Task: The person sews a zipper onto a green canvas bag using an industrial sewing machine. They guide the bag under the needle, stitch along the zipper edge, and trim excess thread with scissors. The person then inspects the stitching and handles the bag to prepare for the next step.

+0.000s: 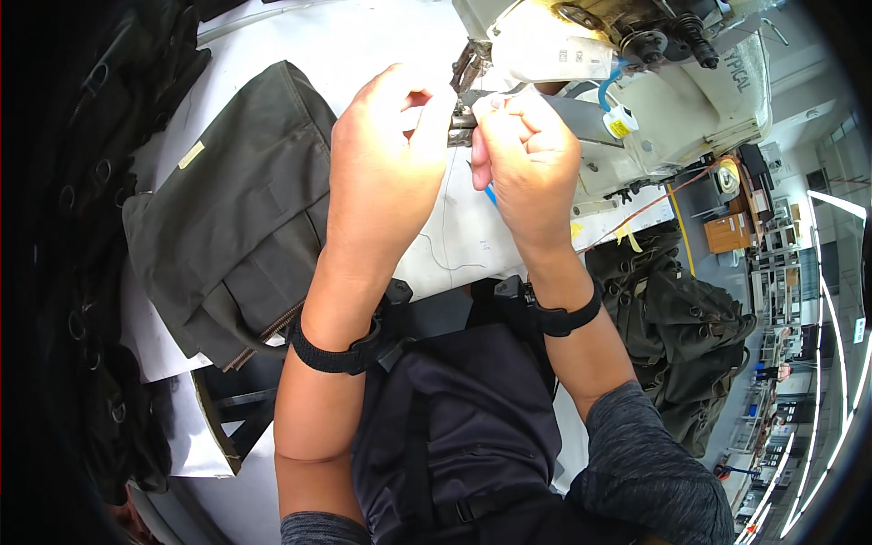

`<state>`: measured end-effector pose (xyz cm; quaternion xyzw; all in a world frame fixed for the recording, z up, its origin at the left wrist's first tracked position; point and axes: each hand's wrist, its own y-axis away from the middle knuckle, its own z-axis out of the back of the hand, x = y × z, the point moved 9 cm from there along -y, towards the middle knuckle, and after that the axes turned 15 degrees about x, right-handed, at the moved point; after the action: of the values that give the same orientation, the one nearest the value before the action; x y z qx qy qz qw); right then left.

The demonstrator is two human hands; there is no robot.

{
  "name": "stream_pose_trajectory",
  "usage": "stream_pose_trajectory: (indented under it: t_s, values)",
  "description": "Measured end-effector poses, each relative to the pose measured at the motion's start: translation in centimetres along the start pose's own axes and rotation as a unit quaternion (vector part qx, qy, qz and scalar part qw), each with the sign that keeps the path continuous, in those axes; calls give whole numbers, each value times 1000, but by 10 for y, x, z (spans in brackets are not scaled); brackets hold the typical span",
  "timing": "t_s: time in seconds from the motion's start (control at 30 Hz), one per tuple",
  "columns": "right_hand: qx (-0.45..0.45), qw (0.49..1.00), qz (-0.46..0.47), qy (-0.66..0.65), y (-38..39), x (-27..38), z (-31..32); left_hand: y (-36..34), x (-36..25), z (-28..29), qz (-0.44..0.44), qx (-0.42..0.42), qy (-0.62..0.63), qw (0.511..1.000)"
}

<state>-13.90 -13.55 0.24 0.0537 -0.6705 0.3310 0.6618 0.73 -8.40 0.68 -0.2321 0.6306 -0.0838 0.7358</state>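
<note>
My two hands are raised close together at the needle end of a sewing machine (pixel 677 123). My left hand (pixel 386 159) is closed, thumb and index finger pinched just left of the metal presser parts (pixel 466 68). On the other side, my right hand (pixel 527 150) is closed in a pinch too, its fingertips beside the same parts. Anything between the fingers of either hand is too fine to make out. A dark green fabric bag (pixel 250 182) with a zipper and a small yellow tape lies left of my left hand. A thin dark thread (pixel 440 263) trails over the white tabletop (pixel 413 263) below my hands.
Dark bags with metal rings are piled at the far left (pixel 95 209). More dark green bags (pixel 681 318) are heaped right of the table. A blue tube (pixel 609 91) runs down the machine head. Shelves and a brown box (pixel 727 233) stand farther off to the right.
</note>
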Motion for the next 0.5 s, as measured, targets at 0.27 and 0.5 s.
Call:
stream_pose_trajectory:
  t_s: [0.27,0.5]
  values:
    - [2,1000,6,-4,0,0,-1,1,0,1,-7,-19,-29,999]
    - [7,1000,3,31,0,4,-3,3,-4,1,-42,-39,-108,992]
